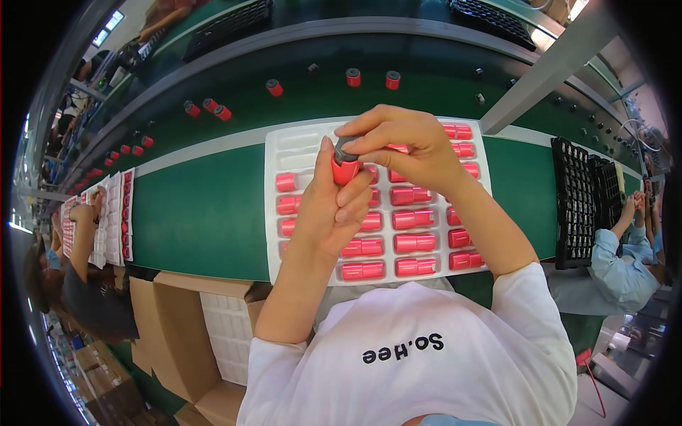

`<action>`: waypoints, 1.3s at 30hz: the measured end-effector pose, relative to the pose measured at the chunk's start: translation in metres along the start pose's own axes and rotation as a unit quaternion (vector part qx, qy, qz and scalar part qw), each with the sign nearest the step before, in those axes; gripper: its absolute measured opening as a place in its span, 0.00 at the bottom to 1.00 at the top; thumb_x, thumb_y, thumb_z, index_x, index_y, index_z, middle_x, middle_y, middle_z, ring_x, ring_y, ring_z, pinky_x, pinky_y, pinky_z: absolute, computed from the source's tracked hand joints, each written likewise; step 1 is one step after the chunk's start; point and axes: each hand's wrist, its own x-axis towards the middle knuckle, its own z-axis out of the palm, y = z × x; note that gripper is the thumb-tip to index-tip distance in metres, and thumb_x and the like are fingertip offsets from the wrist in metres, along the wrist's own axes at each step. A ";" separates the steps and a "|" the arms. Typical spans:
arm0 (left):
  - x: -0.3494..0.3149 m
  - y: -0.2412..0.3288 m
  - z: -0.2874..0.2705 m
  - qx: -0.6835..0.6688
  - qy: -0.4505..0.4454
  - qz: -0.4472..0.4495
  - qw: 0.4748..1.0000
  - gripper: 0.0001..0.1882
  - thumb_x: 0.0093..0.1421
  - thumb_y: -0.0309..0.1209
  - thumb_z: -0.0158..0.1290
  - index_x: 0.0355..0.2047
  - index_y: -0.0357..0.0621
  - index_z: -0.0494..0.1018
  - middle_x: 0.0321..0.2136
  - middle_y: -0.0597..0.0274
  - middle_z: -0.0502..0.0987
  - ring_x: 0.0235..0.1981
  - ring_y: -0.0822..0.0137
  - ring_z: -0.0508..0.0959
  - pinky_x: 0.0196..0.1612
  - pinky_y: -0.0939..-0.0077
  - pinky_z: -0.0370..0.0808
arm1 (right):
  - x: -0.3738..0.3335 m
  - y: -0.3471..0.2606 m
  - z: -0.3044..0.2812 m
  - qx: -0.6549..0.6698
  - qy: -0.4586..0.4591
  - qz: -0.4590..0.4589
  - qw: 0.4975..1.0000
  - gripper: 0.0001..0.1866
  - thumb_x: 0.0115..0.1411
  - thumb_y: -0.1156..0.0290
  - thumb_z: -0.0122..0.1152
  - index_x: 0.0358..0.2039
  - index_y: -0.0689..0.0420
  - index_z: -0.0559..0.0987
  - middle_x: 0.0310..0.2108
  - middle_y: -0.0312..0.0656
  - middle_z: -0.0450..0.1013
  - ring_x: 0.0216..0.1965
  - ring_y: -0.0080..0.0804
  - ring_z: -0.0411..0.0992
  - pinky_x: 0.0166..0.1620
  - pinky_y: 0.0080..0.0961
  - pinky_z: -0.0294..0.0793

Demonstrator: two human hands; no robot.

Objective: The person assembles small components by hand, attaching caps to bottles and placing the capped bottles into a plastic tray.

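In my left hand (pixel 328 209) is a short red cylinder (pixel 346 173), upright, with the fingers wrapped round it. A dark grey cap (pixel 345 149) sits at its top, and the fingertips of my right hand (pixel 412 142) pinch this cap from the right. Whether cap and cylinder are fully joined I cannot tell. Both hands are over a white moulded tray (pixel 298 136). Several red cylindrical pieces (pixel 415 243) lie on their sides in its slots. The slots at the upper left show no pieces, and my hands and forearms hide part of the tray.
Along the green conveyor belt (pixel 249 106) stand several red cylinders with grey tops (pixel 353 78). Black trays (pixel 574 206) lie to the right, near a co-worker's hands. At lower left an open cardboard box (pixel 167 334) holds white trays. A metal post (pixel 547 67) slants across the upper right.
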 end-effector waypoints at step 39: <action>0.041 -0.020 -0.017 0.452 0.167 0.148 0.864 0.19 0.69 0.48 0.39 0.48 0.45 0.63 0.29 0.63 0.74 0.26 0.77 0.74 0.28 0.83 0.71 | -0.024 0.040 -0.026 -0.092 0.083 0.121 0.985 0.09 0.52 0.75 0.65 0.33 0.58 0.75 0.35 0.42 0.70 0.38 0.38 0.73 0.38 0.24 0.72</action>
